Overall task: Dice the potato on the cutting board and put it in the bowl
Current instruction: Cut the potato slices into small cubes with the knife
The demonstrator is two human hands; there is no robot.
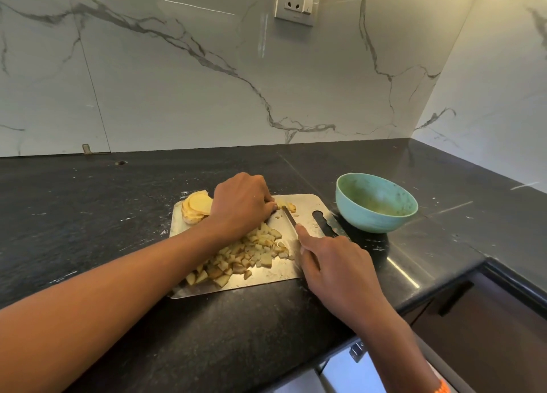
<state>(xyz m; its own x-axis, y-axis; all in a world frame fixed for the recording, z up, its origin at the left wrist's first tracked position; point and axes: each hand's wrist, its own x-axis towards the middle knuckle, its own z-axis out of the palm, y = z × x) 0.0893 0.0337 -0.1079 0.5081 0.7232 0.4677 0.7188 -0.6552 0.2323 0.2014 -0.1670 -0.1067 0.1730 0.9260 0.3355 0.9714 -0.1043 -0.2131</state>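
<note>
this is looking like a home kitchen: a dark stone countertop (118, 203) is running into a corner under a white marble-veined backsplash (177, 82) with a wall socket (297, 2), while beyond the fingers (300, 230) a steel cutting board (305, 206) is carrying diced potato (251, 256) beside a green bowl (376, 201).

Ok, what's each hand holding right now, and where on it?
The right hand grips the knife by its handle, forefinger along the blade's spine. The left hand pins potato strips under curled fingertips.
</note>
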